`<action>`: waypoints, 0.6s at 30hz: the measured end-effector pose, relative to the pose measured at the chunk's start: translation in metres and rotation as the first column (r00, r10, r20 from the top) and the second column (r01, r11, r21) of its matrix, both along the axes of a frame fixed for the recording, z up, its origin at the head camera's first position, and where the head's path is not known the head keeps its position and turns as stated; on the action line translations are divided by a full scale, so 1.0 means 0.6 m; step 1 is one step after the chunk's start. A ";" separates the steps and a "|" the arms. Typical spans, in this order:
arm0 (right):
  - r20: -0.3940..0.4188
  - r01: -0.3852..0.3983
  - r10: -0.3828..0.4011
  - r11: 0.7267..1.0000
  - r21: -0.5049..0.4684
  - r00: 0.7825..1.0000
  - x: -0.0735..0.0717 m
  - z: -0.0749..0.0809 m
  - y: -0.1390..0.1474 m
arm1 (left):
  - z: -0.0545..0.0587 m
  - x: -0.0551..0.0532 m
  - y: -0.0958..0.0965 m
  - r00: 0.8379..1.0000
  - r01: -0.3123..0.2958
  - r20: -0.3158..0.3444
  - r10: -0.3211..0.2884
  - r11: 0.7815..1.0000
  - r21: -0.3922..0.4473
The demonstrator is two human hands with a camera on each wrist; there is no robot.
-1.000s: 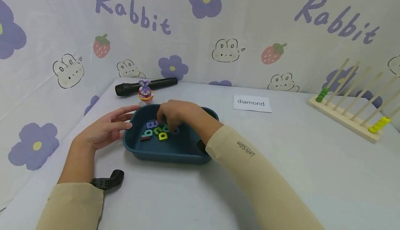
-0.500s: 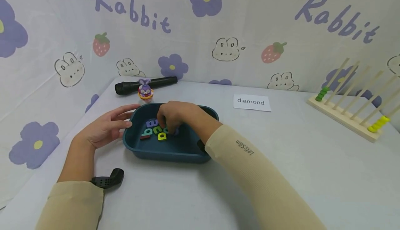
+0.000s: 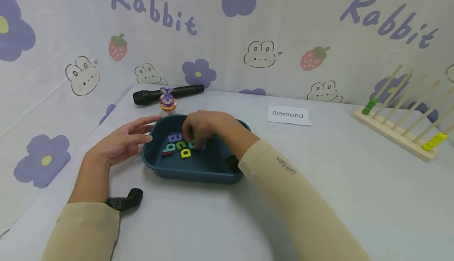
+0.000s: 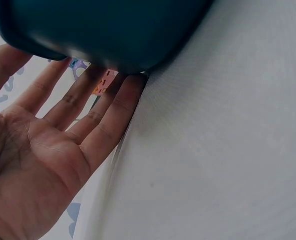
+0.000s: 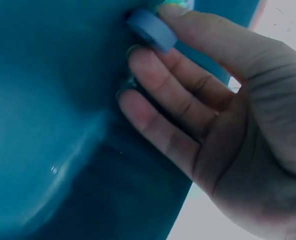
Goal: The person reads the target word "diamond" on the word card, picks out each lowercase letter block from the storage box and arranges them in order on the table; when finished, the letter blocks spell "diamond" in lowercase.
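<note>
The left hand (image 3: 122,140) rests its loosely extended fingers against the nine o'clock wall of the tray (image 3: 196,176), clamped on nothing, most likely to keep it from sliding on the tabletop (image 3: 319,190). The right hand (image 3: 203,126) reaches in from four o'clock, fingers bent over the letters (image 3: 186,153), which lie bunched toward nine and ten o'clock inside the tray; a blue piece (image 5: 153,31) sits by its thumb and fingertips, though I cannot tell whether it is pinched. The hands are apart, seemingly one bracing, one working. The card (image 3: 280,119) lies at two o'clock, print toward the person, presumably for easy reading. The toy (image 3: 167,101) and microphone (image 3: 187,91) sit at eleven o'clock, probably out of the way
</note>
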State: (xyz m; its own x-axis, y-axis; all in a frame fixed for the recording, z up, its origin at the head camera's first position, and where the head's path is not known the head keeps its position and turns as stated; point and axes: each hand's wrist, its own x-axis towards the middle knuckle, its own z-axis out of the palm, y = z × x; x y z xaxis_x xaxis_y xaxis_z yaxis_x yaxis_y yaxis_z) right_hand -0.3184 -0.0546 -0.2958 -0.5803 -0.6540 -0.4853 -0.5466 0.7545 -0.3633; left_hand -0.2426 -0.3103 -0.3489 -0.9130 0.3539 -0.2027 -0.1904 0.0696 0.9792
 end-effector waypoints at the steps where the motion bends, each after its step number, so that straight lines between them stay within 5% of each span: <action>1: 0.004 0.008 -0.008 1.000 0.000 1.000 -0.001 0.002 0.002 | 0.000 0.000 0.000 1.000 0.000 -0.001 0.000 1.000 -0.005; 18: 0.024 0.039 -0.037 0.996 -0.083 0.999 -0.006 0.027 0.015 | -0.002 -0.003 0.000 1.000 -0.015 0.000 0.015 1.000 -0.024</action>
State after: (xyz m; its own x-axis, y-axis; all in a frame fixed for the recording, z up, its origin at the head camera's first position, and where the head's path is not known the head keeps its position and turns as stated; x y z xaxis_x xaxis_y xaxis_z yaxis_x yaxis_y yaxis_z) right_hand -0.3219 -0.0457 -0.2799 -0.5953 -0.6706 -0.4427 -0.5093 0.7410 -0.4376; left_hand -0.2442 -0.3105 -0.3499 -0.9182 0.3353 -0.2109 -0.1914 0.0905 0.9773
